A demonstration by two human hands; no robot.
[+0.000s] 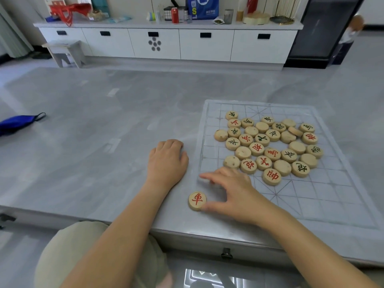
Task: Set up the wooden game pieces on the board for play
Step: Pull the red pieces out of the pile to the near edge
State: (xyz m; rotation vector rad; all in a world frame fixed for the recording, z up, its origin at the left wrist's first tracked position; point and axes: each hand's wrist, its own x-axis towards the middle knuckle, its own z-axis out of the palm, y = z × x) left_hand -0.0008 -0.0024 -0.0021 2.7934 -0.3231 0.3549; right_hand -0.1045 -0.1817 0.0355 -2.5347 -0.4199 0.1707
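A clear plastic game board (324,196) with a faint grid lies on the grey table at the right. Several round wooden pieces (268,146), some with red or black characters and some face down, are heaped in its middle. One piece with a red character (197,200) lies near the board's near left corner. My right hand (234,194) is spread over that corner, thumb touching this piece, fingers apart. My left hand (167,161) rests palm down on the table left of the board, fingers curled, holding nothing.
A blue face mask (18,122) lies at the table's far left. Beyond the table stand a white cabinet (166,42) with clutter on top and a small stool (65,51). The table's near edge (187,235) runs just below my forearms.
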